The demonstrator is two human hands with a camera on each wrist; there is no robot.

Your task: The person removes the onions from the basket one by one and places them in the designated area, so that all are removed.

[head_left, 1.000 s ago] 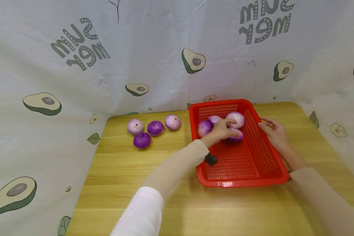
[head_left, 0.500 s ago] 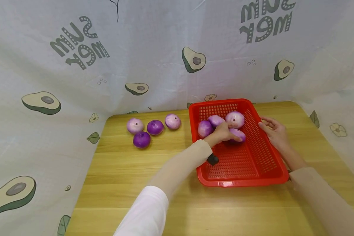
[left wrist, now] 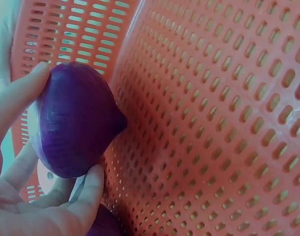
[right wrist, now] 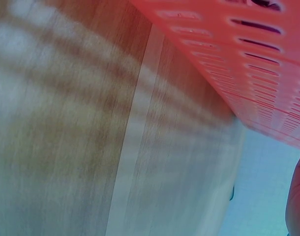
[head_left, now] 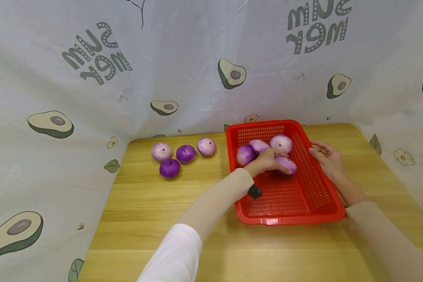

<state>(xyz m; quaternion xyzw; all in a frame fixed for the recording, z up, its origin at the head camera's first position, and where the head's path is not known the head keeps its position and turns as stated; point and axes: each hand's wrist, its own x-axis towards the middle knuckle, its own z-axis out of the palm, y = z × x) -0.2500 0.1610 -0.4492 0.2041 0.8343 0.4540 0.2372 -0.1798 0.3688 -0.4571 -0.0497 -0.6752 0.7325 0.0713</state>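
My left hand (head_left: pixel 268 160) reaches inside the red plastic basket (head_left: pixel 280 203) and grips a purple onion (head_left: pixel 286 166) between thumb and fingers. In the left wrist view, that onion (left wrist: pixel 76 120) lies on its side, its pointed end toward the basket floor. Beside the hand, further onions sit in the basket: one at the left wall (head_left: pixel 245 155), one at the back (head_left: pixel 259 146) and a paler one (head_left: pixel 281 144) at the back right. At the basket's right rim my right hand (head_left: pixel 331 164) holds on, thumb at the rim; its other fingers are partly hidden.
Left of the basket, several onions (head_left: pixel 169 168) lie grouped on the wooden table (head_left: pixel 155 219). Behind and at both sides hangs a pale cloth (head_left: pixel 190 70) printed with avocados. A dark wrist strap piece (head_left: pixel 255 192) hangs below the left wrist.
The gripped onion has shifted slightly right and toward me inside the basket. My left hand's fingers have drawn away from the paler back-right onion. The right hand has stayed at the rim.
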